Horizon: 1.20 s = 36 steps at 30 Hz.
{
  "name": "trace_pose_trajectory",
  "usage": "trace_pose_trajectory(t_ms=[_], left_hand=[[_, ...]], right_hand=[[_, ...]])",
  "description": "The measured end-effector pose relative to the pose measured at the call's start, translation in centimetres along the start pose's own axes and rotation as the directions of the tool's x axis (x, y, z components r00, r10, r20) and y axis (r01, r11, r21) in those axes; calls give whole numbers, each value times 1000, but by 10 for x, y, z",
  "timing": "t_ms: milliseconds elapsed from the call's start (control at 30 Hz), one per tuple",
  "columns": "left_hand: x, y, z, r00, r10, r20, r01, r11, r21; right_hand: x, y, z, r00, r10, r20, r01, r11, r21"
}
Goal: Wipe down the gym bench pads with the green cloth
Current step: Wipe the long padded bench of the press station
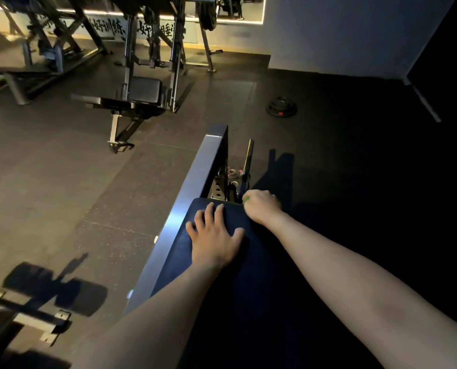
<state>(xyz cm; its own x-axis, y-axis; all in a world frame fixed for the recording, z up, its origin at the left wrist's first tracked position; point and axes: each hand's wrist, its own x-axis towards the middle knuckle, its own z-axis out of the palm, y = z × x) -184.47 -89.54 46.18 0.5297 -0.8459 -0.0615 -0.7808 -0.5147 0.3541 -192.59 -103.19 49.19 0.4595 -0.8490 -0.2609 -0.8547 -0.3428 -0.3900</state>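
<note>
Green cloth (246, 199), soft and bunched, shows only as a sliver at the far right corner of the dark vinyl bench pad (178, 258), gripped in the curled right hand (262, 206). The left hand (214, 237) lies flat on the pad, fingers spread. Light and limp, the cloth probably wipes best bunched under the palm.

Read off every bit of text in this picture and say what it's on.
"好训练": black brush characters on the light wall strip behind the machines.
More characters to its right: "好" reads, the rest is cut off by the machine frame.
Red label on the weight plate on the floor: too small to read.
Bench pad and green cloth: no text visible.
</note>
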Motion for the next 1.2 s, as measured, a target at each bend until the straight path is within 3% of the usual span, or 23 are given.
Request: trace_pose_trajectory(t_ms=[233, 467, 600, 733, 1000, 1100, 1200], left_hand=[[2, -1, 2, 999, 28, -29, -29, 1000, -11], [1, -4, 0, 999, 47, 8, -46, 999, -27], [-1, -4, -2, 999, 51, 4, -50, 998, -46], [-1, -2, -1, 999, 33, -25, -34, 998, -53], [2, -2, 0, 999, 40, -37, -43, 996, -81], [2, -3, 0, 998, 48, -45, -51, 996, -79], [1, -3, 0, 998, 47, -53, -51, 996, -78]], right_hand=[[4, -53, 14, 991, -128, 23, 125, 986, 108], [-16, 13, -9, 986, 124, -110, -115, 989, 89], [-19, 37, -17, 969, 220, -115, -215, 975, 51], [-15, 16, -10, 986, 158, -59, -152, 984, 96], [8, -63, 6, 986, -109, 125, 80, 974, 214], [15, -57, 2, 982, -35, 184, -9, 973, 233], [22, -38, 3, 975, 171, 144, -203, 945, 256]])
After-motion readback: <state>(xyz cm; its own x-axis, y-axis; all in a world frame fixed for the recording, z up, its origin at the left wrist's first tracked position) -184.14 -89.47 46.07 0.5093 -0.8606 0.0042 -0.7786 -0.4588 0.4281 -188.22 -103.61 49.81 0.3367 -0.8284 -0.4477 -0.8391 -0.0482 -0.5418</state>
